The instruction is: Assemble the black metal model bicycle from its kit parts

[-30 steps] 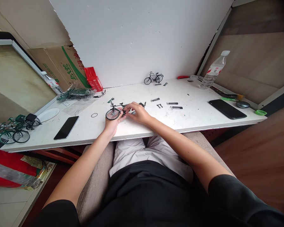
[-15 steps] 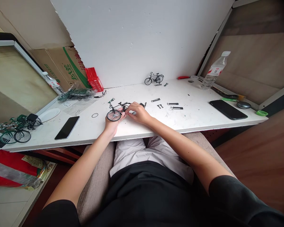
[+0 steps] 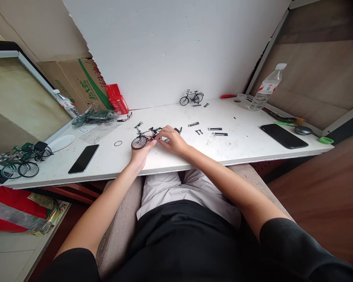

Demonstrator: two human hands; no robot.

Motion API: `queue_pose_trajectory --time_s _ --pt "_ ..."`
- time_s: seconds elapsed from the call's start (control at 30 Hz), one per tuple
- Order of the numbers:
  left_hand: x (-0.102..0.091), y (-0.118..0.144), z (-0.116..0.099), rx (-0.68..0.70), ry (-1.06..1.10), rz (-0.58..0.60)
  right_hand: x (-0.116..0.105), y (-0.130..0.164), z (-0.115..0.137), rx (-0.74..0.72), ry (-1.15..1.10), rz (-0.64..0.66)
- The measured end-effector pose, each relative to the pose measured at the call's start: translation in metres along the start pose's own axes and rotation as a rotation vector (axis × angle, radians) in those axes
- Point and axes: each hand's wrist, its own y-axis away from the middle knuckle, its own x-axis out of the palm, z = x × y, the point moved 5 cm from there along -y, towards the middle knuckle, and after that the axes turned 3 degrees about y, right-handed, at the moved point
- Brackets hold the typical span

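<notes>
Your left hand (image 3: 141, 153) steadies the small model bicycle (image 3: 144, 138) at its front wheel, near the front edge of the white table (image 3: 247, 145). Your right hand (image 3: 173, 140) pinches a part at the frame's rear; the part itself is too small to identify. This appears to be a fitting step, and seating the part calls for fine alignment. Loose metal parts (image 3: 214, 131) lie just right; a black phone (image 3: 84, 158) lies left, clear of your hands.

White desk (image 3: 247, 147), white wall panel (image 3: 170, 47) behind, wood floor (image 3: 320, 196).
</notes>
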Motion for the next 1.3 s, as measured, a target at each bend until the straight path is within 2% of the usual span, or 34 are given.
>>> queue_pose_trajectory --time_s 0.27,0.43,0.6,0.87,1.1,1.3 --pt "0.0004 0.0007 -0.0004 0.017 -0.005 0.010 -0.0011 -0.0006 -0.0012 0.075 -0.001 -0.044" --pt "-0.0021 -0.0003 0.0010 0.006 -0.025 -0.005 -0.0021 -0.0001 -0.0027 0.071 -0.003 -0.077" --pt "-0.0057 -0.0022 0.0036 -0.050 -0.031 -0.045 -0.0020 -0.0019 -0.0030 0.053 0.056 -0.039" --pt "0.0025 -0.0025 -0.0026 -0.033 0.009 0.047 -0.0011 -0.0007 0.0014 0.023 -0.009 -0.020" --pt "-0.0033 -0.0028 0.0011 -0.021 -0.062 -0.011 0.0010 0.0014 -0.0003 0.027 -0.113 -0.007" --pt "-0.0041 -0.0024 0.0003 0.002 -0.054 -0.037 -0.0031 -0.0005 0.0026 0.005 -0.045 -0.053"
